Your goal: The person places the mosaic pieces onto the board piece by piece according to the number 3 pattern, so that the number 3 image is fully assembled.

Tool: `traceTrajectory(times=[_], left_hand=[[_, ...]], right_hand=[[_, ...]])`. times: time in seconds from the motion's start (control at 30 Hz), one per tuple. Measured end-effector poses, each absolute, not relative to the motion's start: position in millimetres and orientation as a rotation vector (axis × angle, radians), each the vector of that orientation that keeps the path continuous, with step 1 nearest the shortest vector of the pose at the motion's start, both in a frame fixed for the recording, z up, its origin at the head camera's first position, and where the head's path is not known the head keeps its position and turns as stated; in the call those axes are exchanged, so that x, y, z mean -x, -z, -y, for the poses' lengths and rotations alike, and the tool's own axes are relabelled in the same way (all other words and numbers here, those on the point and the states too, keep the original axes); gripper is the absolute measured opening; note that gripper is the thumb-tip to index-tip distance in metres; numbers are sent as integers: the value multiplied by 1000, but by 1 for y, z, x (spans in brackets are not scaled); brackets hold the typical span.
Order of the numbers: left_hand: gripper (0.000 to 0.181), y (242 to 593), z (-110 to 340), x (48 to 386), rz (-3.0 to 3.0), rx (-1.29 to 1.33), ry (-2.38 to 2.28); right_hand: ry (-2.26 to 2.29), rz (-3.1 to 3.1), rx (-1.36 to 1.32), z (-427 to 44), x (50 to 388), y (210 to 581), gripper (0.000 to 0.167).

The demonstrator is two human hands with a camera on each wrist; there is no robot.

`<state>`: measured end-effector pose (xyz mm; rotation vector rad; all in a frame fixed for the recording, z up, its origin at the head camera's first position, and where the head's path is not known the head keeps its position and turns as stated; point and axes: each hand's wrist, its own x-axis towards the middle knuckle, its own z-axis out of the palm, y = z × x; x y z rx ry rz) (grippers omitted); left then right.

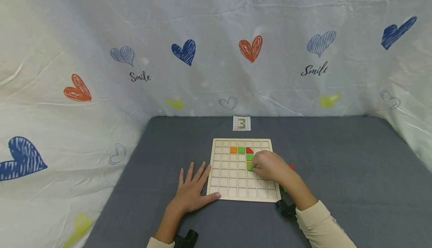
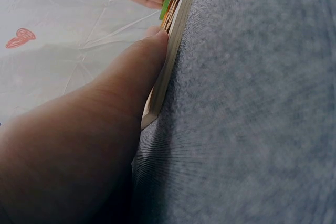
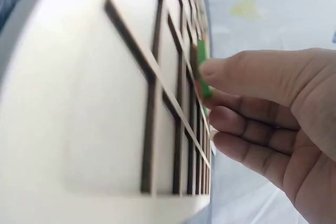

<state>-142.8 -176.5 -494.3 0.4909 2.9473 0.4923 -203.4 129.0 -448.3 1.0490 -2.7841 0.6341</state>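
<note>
The green tile (image 3: 201, 53) is pinched between the thumb and fingers of the right hand (image 1: 270, 165), at the lower end of the coloured pieces on the board (image 1: 233, 191). I judge it light, stiff and flat, with smooth faces that may slide a little under the fingertips; breakage looks unlikely. I would take hold by two opposite edges, keeping the underside free.

The right hand's grip is narrow, closed down to the tile's small span. The left hand (image 1: 192, 195) is spread wide, its thumb on the board's near edge by the left corner and its index fingertip at the left side. I judge the board rigid and easily steadied that way.

On the board I record an orange piece (image 1: 233, 150), a green piece (image 1: 241, 150) and a red piece (image 1: 249, 150) in one row, with another green piece (image 1: 249, 157) below the red. Beyond the board's far edge, a card (image 1: 242, 123) lies on the table (image 1: 162, 147); its coloured print is too small for me to read fully.

I cannot confirm whether the tile touches the board. The right hand covers several cells in the head view. A sliver of orange shows beside the tile, mostly hidden. Red and green bits by the right forearm are largely covered, so I cannot count them.
</note>
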Motion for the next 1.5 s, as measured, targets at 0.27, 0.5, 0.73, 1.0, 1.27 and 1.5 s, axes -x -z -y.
traceTrajectory(times=[0.27, 0.5, 0.73, 1.0, 1.27, 1.5], left_hand=[[99, 496, 178, 143, -2962, -540, -559], [99, 494, 177, 143, -2951, -511, -537], [99, 496, 176, 142, -2968, -519, -554], [98, 500, 178, 142, -2976, -566, -602], [100, 500, 176, 142, -2966, -523, -565], [99, 497, 176, 142, -2959, -506, -556]], right_hand=[[-617, 2773, -1027, -114, 207, 447, 51], [-556, 2838, -996, -98, 207, 448, 53], [-570, 2807, -996, -92, 206, 448, 56], [-578, 2759, -981, -90, 201, 455, 48], [-410, 2824, -930, -86, 191, 454, 31], [-374, 2719, -977, -95, 171, 457, 19]])
